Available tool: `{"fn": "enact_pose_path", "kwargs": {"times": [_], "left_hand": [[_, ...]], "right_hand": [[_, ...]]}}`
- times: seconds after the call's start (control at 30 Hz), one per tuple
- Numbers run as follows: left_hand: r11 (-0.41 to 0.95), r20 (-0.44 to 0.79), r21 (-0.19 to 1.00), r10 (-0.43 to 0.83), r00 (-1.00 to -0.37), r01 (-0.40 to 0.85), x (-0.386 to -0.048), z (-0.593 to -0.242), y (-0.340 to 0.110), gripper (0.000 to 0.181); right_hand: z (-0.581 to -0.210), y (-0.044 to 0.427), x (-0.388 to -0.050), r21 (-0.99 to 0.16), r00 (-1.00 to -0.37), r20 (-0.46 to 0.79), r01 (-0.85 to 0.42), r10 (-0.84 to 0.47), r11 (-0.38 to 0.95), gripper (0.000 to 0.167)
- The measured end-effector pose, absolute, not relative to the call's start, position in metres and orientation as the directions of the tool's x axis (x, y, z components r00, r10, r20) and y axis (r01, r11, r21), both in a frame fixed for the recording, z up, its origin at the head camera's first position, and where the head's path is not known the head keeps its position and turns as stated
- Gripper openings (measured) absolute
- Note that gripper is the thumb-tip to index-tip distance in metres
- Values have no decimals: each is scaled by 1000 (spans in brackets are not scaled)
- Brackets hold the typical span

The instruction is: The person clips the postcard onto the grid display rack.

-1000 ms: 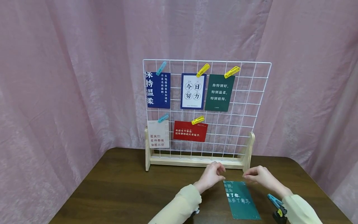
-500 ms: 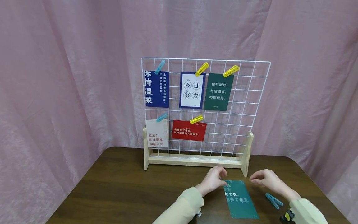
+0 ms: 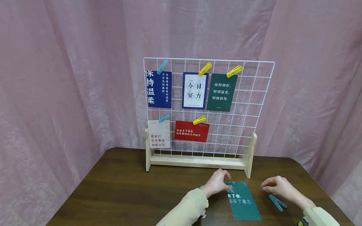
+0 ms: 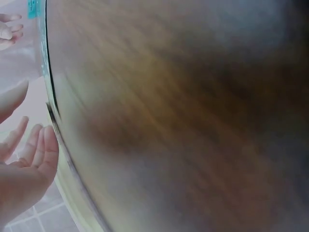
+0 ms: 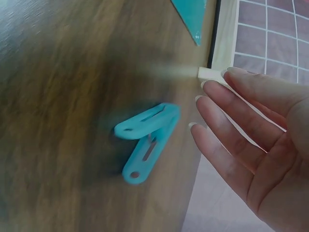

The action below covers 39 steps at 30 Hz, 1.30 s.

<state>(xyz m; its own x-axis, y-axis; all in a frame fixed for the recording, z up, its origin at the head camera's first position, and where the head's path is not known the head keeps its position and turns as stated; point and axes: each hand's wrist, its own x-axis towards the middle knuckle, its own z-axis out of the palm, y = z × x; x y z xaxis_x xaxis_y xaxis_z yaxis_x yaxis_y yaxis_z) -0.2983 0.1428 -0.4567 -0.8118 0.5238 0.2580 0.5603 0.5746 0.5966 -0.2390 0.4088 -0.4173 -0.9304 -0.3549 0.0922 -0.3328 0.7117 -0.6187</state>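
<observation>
A green card [image 3: 245, 208] with white writing lies flat on the brown table, in front of the rack. My left hand [image 3: 216, 183] is at the card's upper left corner, fingers loosely bent. Whether it touches the card I cannot tell. To the right of the card lies a blue clothespin [image 3: 277, 202], also seen in the right wrist view as a blue clothespin [image 5: 149, 140] lying on the wood. Just beyond it hovers my right hand [image 3: 281, 187], with relaxed fingers [image 5: 231, 121] and nothing between them.
Behind the hands stands a white wire grid [image 3: 240, 121] in a wooden base [image 3: 198, 162]. Several cards hang on it from yellow and blue clothespins, among them a red card [image 3: 191, 133] at the lower middle. A pink curtain [image 3: 70, 78] hangs behind the table [image 3: 118, 188].
My right hand has moved right and nearer, away from the card's top edge, uncovering the blue clothespin. My left hand has shifted slightly right and down, to the card's corner.
</observation>
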Motion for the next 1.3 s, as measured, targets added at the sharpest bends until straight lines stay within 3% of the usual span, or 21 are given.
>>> {"fn": "enact_pose_path", "kwargs": {"times": [0.27, 0.5, 0.77, 0.97, 1.3], "left_hand": [[655, 200, 544, 506, -839, 525, -295, -457, 143, 44], [692, 172, 510, 501, -848, 512, -295, -460, 147, 52], [726, 167, 466, 489, -856, 506, -298, -462, 150, 58], [743, 149, 454, 481, -864, 492, -299, -465, 151, 60], [786, 131, 398, 462, -877, 473, -292, -462, 154, 58]], "right_hand": [[-423, 419, -236, -538, -920, 141, -382, -366, 751, 16], [-426, 432, -232, -622, -922, 65, -336, -381, 708, 25], [-428, 444, -226, -587, -930, 29, -313, -368, 746, 36], [-437, 452, -224, -635, -922, -18, -289, -388, 716, 35], [-440, 453, -218, -602, -929, -24, -282, -370, 747, 34]]}}
